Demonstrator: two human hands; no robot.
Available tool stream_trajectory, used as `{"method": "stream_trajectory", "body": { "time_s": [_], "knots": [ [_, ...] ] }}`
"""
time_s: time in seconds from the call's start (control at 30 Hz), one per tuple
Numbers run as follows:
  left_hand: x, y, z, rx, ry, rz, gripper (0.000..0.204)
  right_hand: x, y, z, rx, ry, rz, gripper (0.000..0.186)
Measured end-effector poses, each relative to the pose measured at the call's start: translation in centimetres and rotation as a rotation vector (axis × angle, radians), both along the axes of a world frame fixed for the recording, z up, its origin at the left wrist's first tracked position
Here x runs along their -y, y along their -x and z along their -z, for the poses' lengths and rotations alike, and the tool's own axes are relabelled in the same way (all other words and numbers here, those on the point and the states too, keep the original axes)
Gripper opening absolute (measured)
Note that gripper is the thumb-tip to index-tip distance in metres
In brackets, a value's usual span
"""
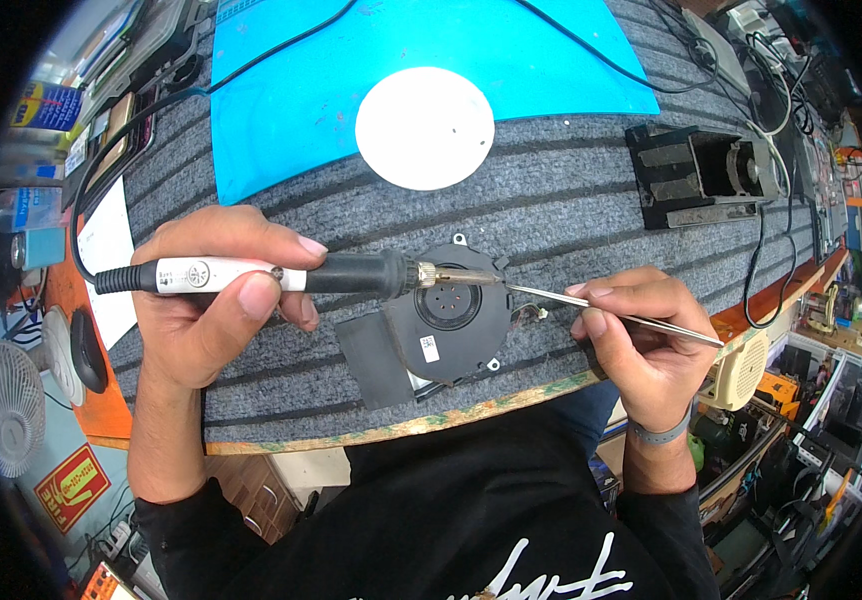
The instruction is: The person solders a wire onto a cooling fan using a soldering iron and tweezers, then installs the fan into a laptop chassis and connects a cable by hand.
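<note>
My left hand [213, 285] is closed around a soldering iron [341, 274] with a white and black handle, its metal tip pointing right. In a pinch, my right hand [641, 335] holds metal tweezers [601, 310] whose points reach left, close to the iron's tip; whether they touch I cannot tell. Beneath both tools lies a round black cooling fan [461, 340] with a flat duct at its lower left and a small white label. A short wire with a white connector [541, 314] comes out at the fan's right side, near my right fingers.
The bench has a grey ribbed mat [291, 190]. Beyond the fan lie a blue mat [291, 110] and a white disc [425, 128]. A black soldering-iron holder [696, 175] stands at right, with cables nearby. A black computer mouse [87, 350] sits at left. The iron's cord [116, 140] runs up left.
</note>
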State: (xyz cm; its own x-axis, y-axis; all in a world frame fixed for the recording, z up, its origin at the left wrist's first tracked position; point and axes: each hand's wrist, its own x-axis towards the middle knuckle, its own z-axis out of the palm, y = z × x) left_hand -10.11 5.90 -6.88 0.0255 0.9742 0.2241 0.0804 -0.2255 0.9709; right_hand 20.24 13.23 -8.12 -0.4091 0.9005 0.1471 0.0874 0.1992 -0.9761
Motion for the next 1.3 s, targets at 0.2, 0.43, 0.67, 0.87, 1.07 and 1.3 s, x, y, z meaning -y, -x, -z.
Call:
{"method": "stream_trajectory", "body": {
  "time_s": [0.2, 0.43, 0.67, 0.87, 1.07, 1.3],
  "knots": [
    [-0.02, -0.05, 0.04, 0.010, -0.002, -0.004, 0.023, 0.14, 0.01, -0.07, -0.051, 0.055, 0.023, 0.012],
    [0.00, 0.13, -0.04, -0.020, -0.006, 0.011, 0.021, 0.03, -0.12, 0.10, -0.013, 0.016, 0.007, 0.012],
    [-0.01, 0.16, -0.08, -0.030, -0.005, 0.013, 0.021, 0.06, -0.07, 0.11, -0.030, 0.017, 0.007, 0.012],
    [0.02, 0.20, -0.13, -0.040, -0.002, 0.010, 0.022, 0.06, 0.02, 0.00, -0.017, 0.007, 0.005, 0.012],
    [-0.03, 0.23, -0.08, -0.050, -0.010, 0.016, 0.022, -0.04, -0.12, 0.04, 0.009, -0.014, -0.006, 0.013],
    [-0.08, 0.36, 0.02, -0.071, -0.025, 0.024, 0.021, 0.09, 0.01, 0.00, -0.052, 0.044, 0.020, 0.012]
  ]
}}
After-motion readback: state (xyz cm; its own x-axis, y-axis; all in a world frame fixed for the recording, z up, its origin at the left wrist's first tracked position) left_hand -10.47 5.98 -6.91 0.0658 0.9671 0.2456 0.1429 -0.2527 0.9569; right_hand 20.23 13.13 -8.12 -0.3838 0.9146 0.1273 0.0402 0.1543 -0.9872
